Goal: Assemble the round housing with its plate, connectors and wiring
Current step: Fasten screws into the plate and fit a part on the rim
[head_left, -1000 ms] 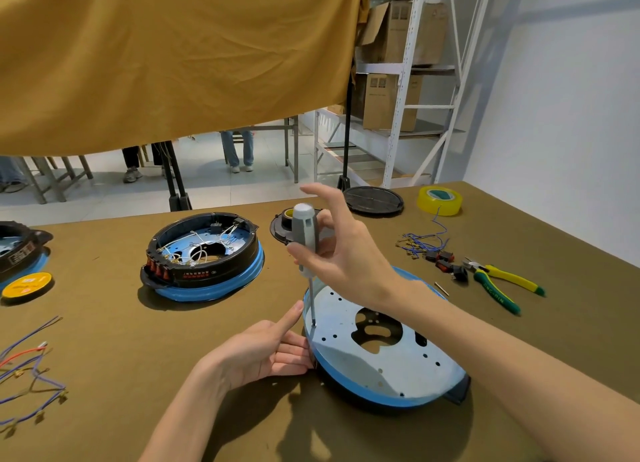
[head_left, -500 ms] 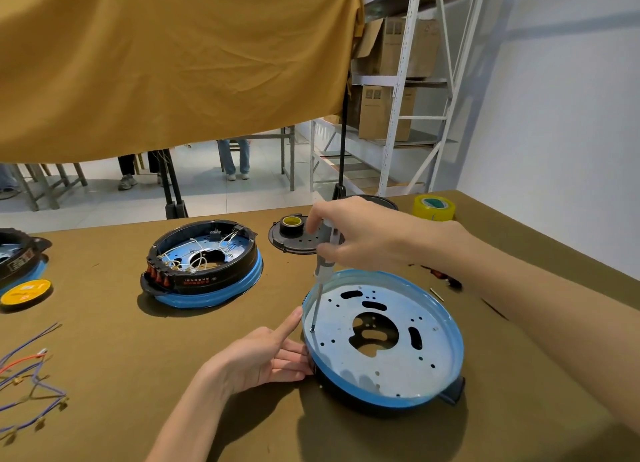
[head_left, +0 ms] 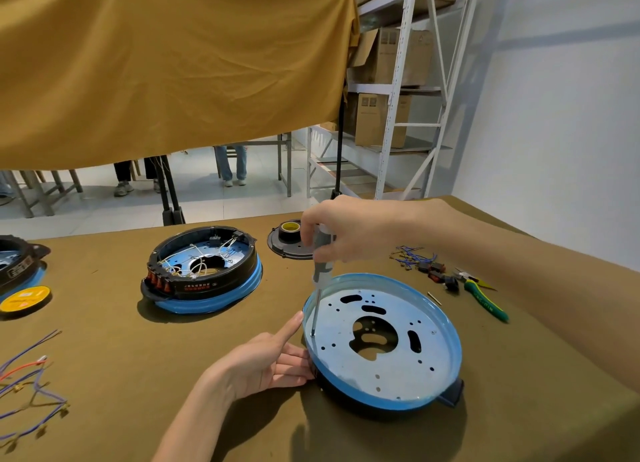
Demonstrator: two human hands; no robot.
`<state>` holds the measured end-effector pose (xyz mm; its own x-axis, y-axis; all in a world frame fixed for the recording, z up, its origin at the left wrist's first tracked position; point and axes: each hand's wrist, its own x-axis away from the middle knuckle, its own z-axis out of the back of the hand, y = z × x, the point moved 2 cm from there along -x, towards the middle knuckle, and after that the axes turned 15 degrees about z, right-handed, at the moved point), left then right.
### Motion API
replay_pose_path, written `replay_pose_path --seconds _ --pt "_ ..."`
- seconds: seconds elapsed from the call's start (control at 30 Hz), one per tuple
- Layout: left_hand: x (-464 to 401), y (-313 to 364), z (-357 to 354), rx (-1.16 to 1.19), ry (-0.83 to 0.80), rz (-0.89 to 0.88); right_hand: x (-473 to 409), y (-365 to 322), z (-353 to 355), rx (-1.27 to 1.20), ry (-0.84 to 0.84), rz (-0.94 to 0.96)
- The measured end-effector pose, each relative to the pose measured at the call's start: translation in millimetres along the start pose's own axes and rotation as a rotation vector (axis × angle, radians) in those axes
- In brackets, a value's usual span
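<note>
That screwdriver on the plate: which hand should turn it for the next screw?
Probably the right hand: it already grips the screwdriver, whose tip stands on the metal plate near its left edge. The left hand rests with straight fingers against the housing's blue rim, steadying it.

Matt brown cloth covers the table [head_left: 104, 375]; the perforated plate [head_left: 391, 357] is dull metal.

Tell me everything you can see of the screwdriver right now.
The screwdriver has a pale grey handle that looks plastic and a thin bright metal shaft. It stands nearly upright, leaning slightly. The right hand grips the handle from above. Its tip sits on the silver metal plate near the plate's left edge, inside the blue rim; whether a screw is under it cannot be told.
</note>
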<state>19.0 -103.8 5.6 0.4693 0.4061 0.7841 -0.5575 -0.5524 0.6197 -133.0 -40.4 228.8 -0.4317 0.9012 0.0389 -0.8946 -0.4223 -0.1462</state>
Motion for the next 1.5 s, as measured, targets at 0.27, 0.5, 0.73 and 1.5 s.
replay_pose_path --seconds 0.27,0.5,0.73,1.5 --pt "-1 -1 1 -0.004 -0.002 -0.011 -8 2 -5 0.112 -0.073 -0.033" --pt "-2 -1 1 0.004 -0.001 -0.012 -5 1 -3 0.086 -0.059 0.029" --pt "-1 0 1 0.002 0.004 -0.007 -4 8 -8 0.083 -0.083 -0.111" --pt "-1 -1 -1 0.009 -0.040 -0.003 -1 -2 1 0.088 -0.061 0.007"
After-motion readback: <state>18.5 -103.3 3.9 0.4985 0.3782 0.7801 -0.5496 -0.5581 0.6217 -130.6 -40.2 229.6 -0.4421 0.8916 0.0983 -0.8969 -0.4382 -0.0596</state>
